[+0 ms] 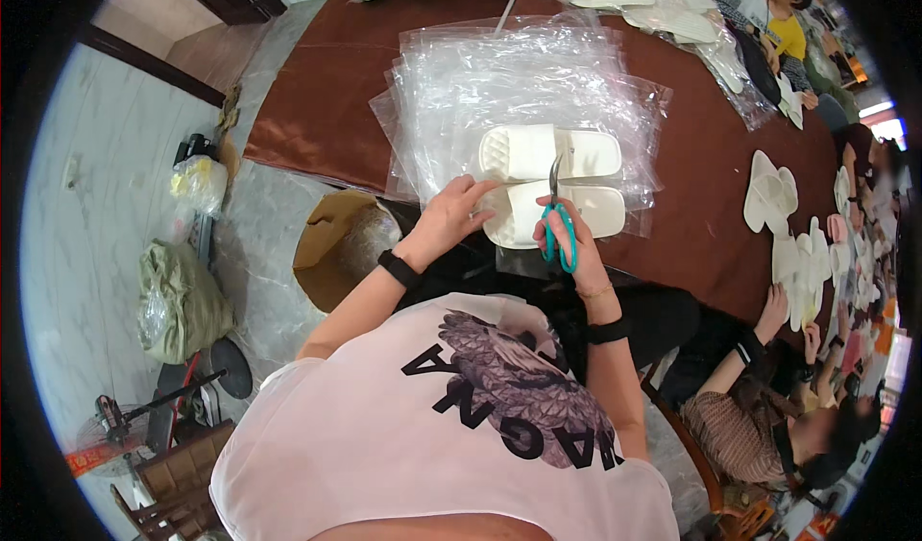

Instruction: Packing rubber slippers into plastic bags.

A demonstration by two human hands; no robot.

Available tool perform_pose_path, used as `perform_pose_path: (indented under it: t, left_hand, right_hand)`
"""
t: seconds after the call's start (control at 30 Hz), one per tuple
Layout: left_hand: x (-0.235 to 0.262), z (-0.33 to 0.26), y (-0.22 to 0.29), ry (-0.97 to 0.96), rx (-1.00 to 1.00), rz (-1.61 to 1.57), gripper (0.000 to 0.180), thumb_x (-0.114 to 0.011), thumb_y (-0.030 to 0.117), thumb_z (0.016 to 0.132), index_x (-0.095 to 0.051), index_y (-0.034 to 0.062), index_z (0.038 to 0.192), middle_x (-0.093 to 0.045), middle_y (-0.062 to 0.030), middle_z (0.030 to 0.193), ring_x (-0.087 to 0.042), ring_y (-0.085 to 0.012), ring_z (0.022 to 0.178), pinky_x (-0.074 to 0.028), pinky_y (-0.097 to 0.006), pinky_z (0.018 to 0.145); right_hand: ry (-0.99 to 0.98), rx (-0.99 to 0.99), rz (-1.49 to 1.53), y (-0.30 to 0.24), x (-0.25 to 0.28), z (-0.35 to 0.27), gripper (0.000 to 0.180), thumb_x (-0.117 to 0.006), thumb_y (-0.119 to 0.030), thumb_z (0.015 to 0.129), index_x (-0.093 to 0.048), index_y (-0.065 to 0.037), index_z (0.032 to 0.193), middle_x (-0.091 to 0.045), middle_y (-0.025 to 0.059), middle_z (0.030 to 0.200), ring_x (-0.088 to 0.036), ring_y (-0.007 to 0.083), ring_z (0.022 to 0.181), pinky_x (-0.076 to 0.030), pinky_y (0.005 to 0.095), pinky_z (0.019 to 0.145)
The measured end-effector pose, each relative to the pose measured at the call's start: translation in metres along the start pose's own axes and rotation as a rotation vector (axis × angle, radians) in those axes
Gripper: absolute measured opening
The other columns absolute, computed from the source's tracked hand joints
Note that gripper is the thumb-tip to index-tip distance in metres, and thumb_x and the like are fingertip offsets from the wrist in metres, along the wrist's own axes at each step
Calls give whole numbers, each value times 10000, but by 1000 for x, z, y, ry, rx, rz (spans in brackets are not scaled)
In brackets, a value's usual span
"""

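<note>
Two white slide slippers lie side by side on a stack of clear plastic bags, the far slipper (523, 152) above the near slipper (591, 213). My left hand (449, 218) rests at the left end of the near slipper, fingers apart, its fingertips touching the edge. In my right hand (581, 253) is a pair of scissors (559, 239) with teal handles. Their metal blades point away from me, over the right half of the slippers. The clear bags (451, 90) spread out beyond the slippers in a loose, overlapping pile.
A brown-covered round table (317, 109) carries bagged slippers (663, 13) at the far side and loose white slippers (771, 193) at the right. An open cardboard box (322, 263) stands left of my left arm. Other people sit around the right side, one person (735, 426) close by.
</note>
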State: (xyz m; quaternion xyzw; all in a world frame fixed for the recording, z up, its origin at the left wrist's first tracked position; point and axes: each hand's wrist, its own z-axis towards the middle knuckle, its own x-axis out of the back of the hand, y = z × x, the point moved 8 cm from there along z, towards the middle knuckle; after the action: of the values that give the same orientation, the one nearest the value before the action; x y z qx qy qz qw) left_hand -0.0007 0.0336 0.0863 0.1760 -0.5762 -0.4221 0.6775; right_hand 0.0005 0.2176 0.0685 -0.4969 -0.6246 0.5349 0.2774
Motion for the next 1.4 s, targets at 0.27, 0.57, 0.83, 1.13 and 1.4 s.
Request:
perform_pose_path:
  t: [0.27, 0.57, 0.83, 1.13, 1.4]
  left_hand:
    - [-33, 24, -24, 10, 162, 360, 331, -655, 194, 830, -479, 80, 1086, -594, -128, 808, -635, -346, 753, -508, -422, 618]
    - [-34, 32, -38, -80, -18, 430, 214, -573, 94, 856, -464, 56, 1036, -566, -162, 1008, -614, -356, 839, -491, -426, 646]
    - [23, 19, -64, 229, 429, -250, 95, -506, 96, 953, -438, 31, 946, -500, -68, 691, -503, -96, 564, -404, -255, 506]
    - [14, 2, -46, 99, 302, 120, 230, -637, 245, 876, -587, 36, 956, -616, -181, 708, -628, -350, 688, -470, -416, 600]
    - [-25, 19, -30, 101, 236, 390, 263, -650, 303, 846, -560, 57, 871, -646, -135, 710, -653, -327, 697, -502, -427, 588]
  right_hand:
    - [-14, 66, -84, 0, 1, 3, 328, -504, -305, 996, -510, -50, 1202, -546, 12, 769, -500, 77, 702, -428, 221, 655]
    - [15, 70, -44, 2, 3, 5, 342, -503, -330, 994, -523, -45, 1182, -544, 14, 752, -507, 80, 681, -430, 225, 634]
    - [25, 51, -102, 1, 4, 8, 392, -521, -377, 978, -525, -36, 1173, -547, 16, 736, -510, 84, 675, -439, 235, 633]
    - [20, 2, -125, 0, 2, 7, 412, -531, -396, 970, -525, -34, 1168, -543, 13, 725, -506, 82, 677, -434, 230, 634]
    - [8, 12, -131, 3, -1, 8, 389, -542, -378, 965, -529, -47, 1169, -535, 11, 722, -500, 84, 670, -422, 230, 621]
